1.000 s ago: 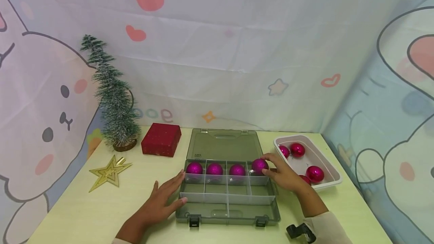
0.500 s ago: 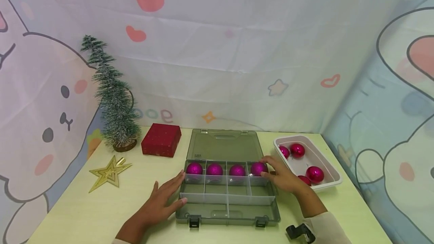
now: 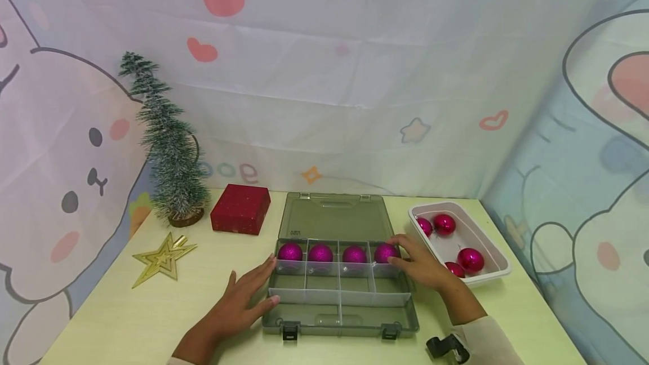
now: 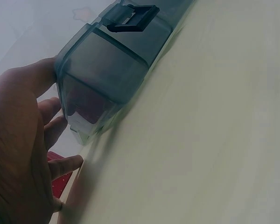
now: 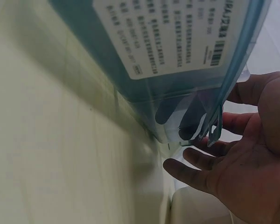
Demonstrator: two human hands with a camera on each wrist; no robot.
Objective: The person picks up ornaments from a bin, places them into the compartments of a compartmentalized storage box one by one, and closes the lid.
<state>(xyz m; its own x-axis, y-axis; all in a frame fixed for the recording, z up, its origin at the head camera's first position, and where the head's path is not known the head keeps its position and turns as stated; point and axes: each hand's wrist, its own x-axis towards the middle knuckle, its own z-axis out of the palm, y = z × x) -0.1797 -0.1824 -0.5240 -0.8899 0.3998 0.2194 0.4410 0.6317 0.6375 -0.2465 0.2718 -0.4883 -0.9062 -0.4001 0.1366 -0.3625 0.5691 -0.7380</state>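
Observation:
The open grey-green divided plastic box (image 3: 341,297) lies in the middle of the table. Its back row holds several glittery magenta baubles, one per compartment. My right hand (image 3: 423,263) has thumb and index finger around the rightmost bauble (image 3: 385,252), which sits down in its compartment. In the right wrist view, the other fingers (image 5: 189,175) spread outside the box wall. My left hand (image 3: 238,306) rests with extended fingers against the box's left side, thumb over the rim; the left wrist view shows fingers (image 4: 67,165) beside the corner.
At the right stands a white tray (image 3: 494,249) with several shiny pink-red baubles (image 3: 470,260). A small Christmas tree (image 3: 174,156), a red box (image 3: 240,209) and a gold star (image 3: 164,258) occupy the left. The box's lid (image 3: 334,216) lies folded back toward the curtain.
My right hand has lowered the rightmost bauble into the last back compartment, shifting slightly left and down. The left hand stays at the box's side.

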